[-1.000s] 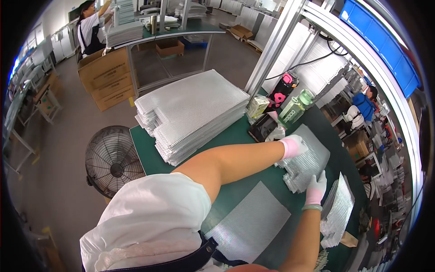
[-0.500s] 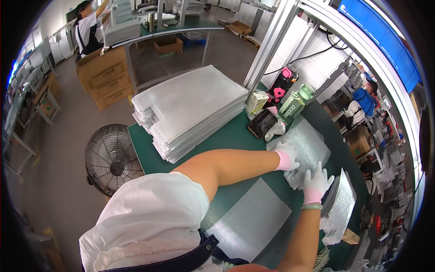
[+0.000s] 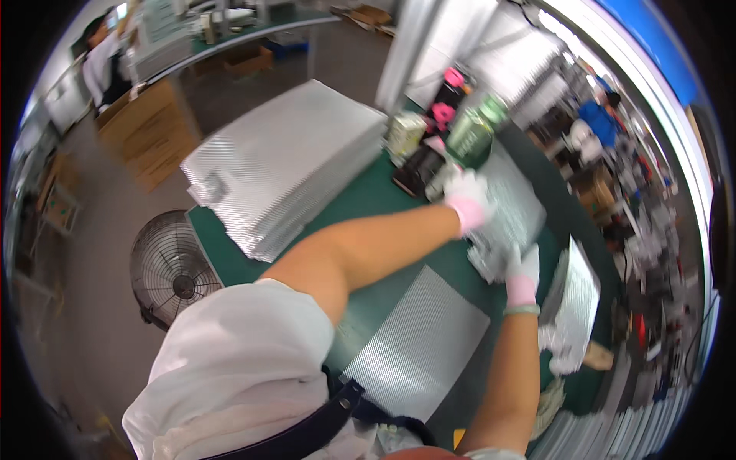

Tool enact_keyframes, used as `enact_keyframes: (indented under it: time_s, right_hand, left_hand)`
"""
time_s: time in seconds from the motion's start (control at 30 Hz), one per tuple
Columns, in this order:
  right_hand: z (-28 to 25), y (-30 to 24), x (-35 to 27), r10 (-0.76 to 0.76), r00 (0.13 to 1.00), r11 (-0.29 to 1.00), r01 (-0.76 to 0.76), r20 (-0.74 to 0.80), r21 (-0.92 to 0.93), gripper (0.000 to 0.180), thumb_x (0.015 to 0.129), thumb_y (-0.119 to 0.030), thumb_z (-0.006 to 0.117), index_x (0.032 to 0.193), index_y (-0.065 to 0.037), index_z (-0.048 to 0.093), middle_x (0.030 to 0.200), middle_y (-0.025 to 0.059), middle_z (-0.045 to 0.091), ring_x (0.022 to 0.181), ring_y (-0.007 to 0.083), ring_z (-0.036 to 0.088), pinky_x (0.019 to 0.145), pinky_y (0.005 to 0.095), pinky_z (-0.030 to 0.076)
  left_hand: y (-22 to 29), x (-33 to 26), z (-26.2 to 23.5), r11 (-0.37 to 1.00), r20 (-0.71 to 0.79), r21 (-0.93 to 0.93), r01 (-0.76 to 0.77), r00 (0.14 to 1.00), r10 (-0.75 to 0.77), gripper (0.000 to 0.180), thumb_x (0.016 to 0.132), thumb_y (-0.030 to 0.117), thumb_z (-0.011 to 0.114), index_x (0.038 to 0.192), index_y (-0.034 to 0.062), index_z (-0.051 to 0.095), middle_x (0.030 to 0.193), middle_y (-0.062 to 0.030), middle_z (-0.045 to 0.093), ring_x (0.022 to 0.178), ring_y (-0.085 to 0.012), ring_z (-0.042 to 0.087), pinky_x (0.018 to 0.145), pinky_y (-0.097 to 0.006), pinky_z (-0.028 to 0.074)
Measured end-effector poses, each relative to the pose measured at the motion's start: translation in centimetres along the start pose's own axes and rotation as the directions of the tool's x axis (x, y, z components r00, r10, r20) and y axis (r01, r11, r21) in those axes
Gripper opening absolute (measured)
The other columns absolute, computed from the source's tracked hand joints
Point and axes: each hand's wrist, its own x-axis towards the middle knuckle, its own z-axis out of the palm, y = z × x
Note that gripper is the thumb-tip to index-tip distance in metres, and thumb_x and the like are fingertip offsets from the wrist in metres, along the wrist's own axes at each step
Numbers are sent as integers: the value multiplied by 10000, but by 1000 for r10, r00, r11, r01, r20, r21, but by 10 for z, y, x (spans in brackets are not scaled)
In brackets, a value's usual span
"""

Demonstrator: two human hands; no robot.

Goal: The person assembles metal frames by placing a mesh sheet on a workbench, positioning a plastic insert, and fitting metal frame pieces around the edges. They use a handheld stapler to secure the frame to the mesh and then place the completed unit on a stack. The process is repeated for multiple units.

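Note:
My left hand (image 3: 469,198), in a white glove with a pink cuff, rests on a silvery padded bag (image 3: 512,213) that lies on the green table mat (image 3: 368,207). At the bag's near edge my right hand (image 3: 521,268), gloved the same way, grips it. The picture is blurred, so the finger positions are unclear. A flat silvery bag (image 3: 418,341) lies on the mat in front of my body, below both hands.
A tall stack of silvery bags (image 3: 287,165) fills the left of the table. A green bottle (image 3: 471,130), pink items (image 3: 447,96) and a black device (image 3: 418,170) stand behind my hands. More bags (image 3: 576,295) lie right. A floor fan (image 3: 170,268) stands left, cardboard boxes (image 3: 146,134) and a person (image 3: 103,57) beyond.
The view has shifted and blurred with head movement. My left hand has moved up over the padded bag; my right hand has stayed at its near edge.

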Motion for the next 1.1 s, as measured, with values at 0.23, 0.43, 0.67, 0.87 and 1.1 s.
enact_keyframes:
  time_s: [0.23,0.43,0.67,0.87,1.1]
  right_hand:
    - [-2,-24,-1,151,988,976,-144,-32,165,808,937,-474,577,1435,128,370,1439,326,450,1360,418,432,1149,413,331]
    - [-63,-57,-8,282,958,499,-101,-50,861,460,930,-162,691,1305,74,567,1281,162,630,1161,195,592,1013,308,452]
    - [-106,-55,-26,8,1000,461,2,-6,887,380,888,-79,725,1229,47,617,1112,108,683,1012,169,644,924,288,501]
    - [-178,-60,-147,0,937,476,-306,348,824,498,880,-25,710,1311,26,465,970,65,651,837,114,623,778,251,516]
    - [-177,-60,-341,292,933,818,-357,210,452,462,889,-216,757,1223,33,557,713,-14,558,606,79,521,588,239,459]
  left_hand:
    - [-21,27,-32,186,117,-980,76,969,218,671,858,75,660,1453,-62,382,1125,-159,677,990,-195,656,896,-308,531]
    - [-43,18,-49,-367,150,-894,258,943,297,491,948,5,502,1429,-43,413,1199,-115,615,1101,-204,592,1017,-316,452]
    - [-39,-24,-85,327,106,-942,77,992,74,433,956,142,650,1333,-26,520,1086,-68,671,993,-114,618,876,-270,493]
    - [-32,-144,-143,787,-222,-544,-290,955,198,551,860,249,743,1325,21,554,948,-89,686,698,-140,637,695,-261,517]
    - [-66,-316,-158,853,95,-486,-192,958,269,596,869,316,741,1344,15,540,1120,-127,683,615,-184,605,650,-296,526]
